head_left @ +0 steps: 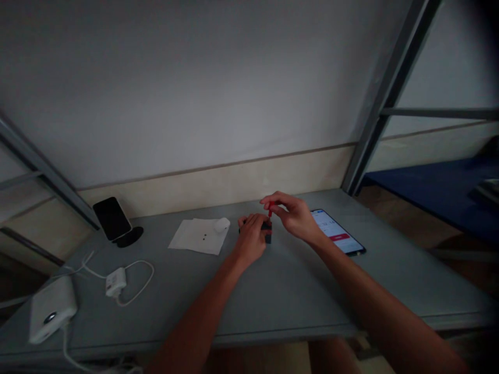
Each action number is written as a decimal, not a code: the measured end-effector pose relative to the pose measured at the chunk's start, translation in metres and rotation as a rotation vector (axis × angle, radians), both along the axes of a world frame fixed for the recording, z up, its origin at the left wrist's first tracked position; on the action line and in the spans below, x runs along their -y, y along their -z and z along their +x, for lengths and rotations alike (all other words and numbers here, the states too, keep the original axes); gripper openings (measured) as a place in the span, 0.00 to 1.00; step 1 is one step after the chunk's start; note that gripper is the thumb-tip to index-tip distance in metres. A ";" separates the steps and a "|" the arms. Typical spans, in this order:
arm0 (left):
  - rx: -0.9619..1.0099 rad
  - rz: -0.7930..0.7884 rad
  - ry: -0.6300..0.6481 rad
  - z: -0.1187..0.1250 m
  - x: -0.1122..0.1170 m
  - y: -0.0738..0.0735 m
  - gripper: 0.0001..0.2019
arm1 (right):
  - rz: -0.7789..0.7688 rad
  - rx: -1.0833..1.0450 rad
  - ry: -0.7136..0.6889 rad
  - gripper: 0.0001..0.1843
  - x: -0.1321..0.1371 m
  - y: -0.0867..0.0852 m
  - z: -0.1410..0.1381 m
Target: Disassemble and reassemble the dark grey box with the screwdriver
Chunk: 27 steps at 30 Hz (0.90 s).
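Observation:
Near the middle of the desk, my left hand (252,240) is wrapped over a small dark box-like object (268,237) and holds it against the desktop. Most of that object is hidden under my fingers. My right hand (293,215) pinches the red handle of a screwdriver (271,208) between thumb and fingers. The screwdriver stands upright, its tip down at the right end of the dark object. Whether the tip touches it I cannot tell. Left of my hands lies white paper (195,236) with a few tiny dark pieces (205,237) and a small white item (222,225) on it.
A phone with a lit screen (338,234) lies by my right wrist. At the left, a dark phone (112,218) leans on a round stand. A white charger (116,282) with cable and a white box (53,310) sit front left. The wall and metal posts (385,98) border the desk.

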<state>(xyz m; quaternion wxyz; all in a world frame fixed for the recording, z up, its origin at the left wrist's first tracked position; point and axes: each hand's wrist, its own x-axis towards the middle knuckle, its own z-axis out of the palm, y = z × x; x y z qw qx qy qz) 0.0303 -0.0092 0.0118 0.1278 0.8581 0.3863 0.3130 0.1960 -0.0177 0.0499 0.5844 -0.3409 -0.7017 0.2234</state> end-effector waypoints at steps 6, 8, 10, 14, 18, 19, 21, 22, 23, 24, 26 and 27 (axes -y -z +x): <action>0.008 0.013 0.000 0.001 -0.001 0.000 0.10 | 0.053 -0.005 -0.006 0.10 0.003 -0.002 -0.002; 0.012 0.014 -0.002 0.001 -0.001 0.000 0.10 | 0.083 -0.001 0.034 0.08 0.003 -0.003 -0.002; 0.015 0.012 0.000 0.000 0.000 0.000 0.11 | 0.051 0.001 0.023 0.10 0.004 -0.003 -0.002; 0.009 0.008 0.006 0.001 0.000 0.000 0.11 | 0.006 0.009 -0.045 0.12 0.004 -0.003 -0.001; -0.003 0.010 -0.001 0.001 -0.001 -0.001 0.11 | 0.087 0.010 0.033 0.07 0.003 -0.003 -0.002; -0.007 0.011 -0.003 0.001 -0.001 -0.001 0.11 | 0.078 0.010 0.038 0.08 0.003 -0.003 -0.002; -0.011 0.014 -0.004 0.001 0.000 -0.001 0.10 | 0.025 0.012 0.005 0.11 0.004 -0.003 -0.001; -0.015 0.015 -0.005 0.001 0.000 -0.001 0.10 | 0.004 0.014 -0.018 0.12 0.004 -0.003 -0.001; -0.021 0.016 -0.008 0.001 0.000 -0.001 0.09 | -0.001 0.016 -0.033 0.12 0.005 -0.004 -0.001; -0.026 0.017 -0.014 0.001 0.000 -0.001 0.09 | 0.011 0.018 -0.036 0.12 0.005 -0.004 -0.001; -0.032 0.020 -0.023 0.002 0.000 -0.001 0.09 | 0.067 0.018 -0.006 0.09 0.005 -0.004 -0.002; -0.033 0.022 -0.024 0.002 0.000 0.000 0.09 | 0.092 0.018 0.012 0.08 0.005 -0.004 -0.003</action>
